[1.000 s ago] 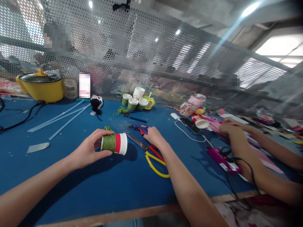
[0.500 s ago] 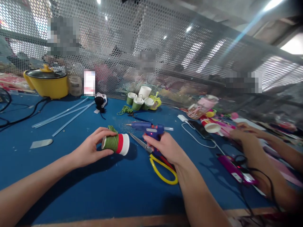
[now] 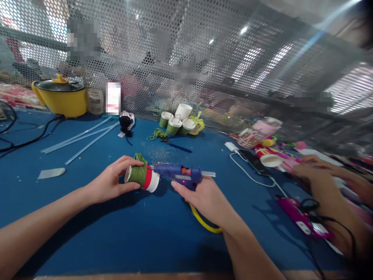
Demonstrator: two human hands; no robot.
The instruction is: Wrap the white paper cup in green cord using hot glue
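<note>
My left hand (image 3: pixel 112 181) grips a paper cup (image 3: pixel 142 177) lying on its side just above the blue table (image 3: pixel 122 229). The cup is wrapped in green cord, with a red band and a white rim pointing right. My right hand (image 3: pixel 204 196) holds a blue glue gun (image 3: pixel 177 173) by its handle. Its nozzle points left and touches the cup near the red band. A clear glue stick pokes out of the gun's back end. Yellow-handled scissors (image 3: pixel 204 223) lie under my right hand, mostly hidden.
Several green-wrapped cups (image 3: pixel 177 122) stand at the back by the mesh screen (image 3: pixel 204 58). A yellow pot (image 3: pixel 61 97) and long glue sticks (image 3: pixel 84 138) lie at the left. Another person's hands (image 3: pixel 323 171) work at the right among pink items, a phone (image 3: pixel 253 159) and cables.
My right hand picked the glue gun up off the table and brought its nozzle left to the cup. The cup in my left hand stayed nearly still.
</note>
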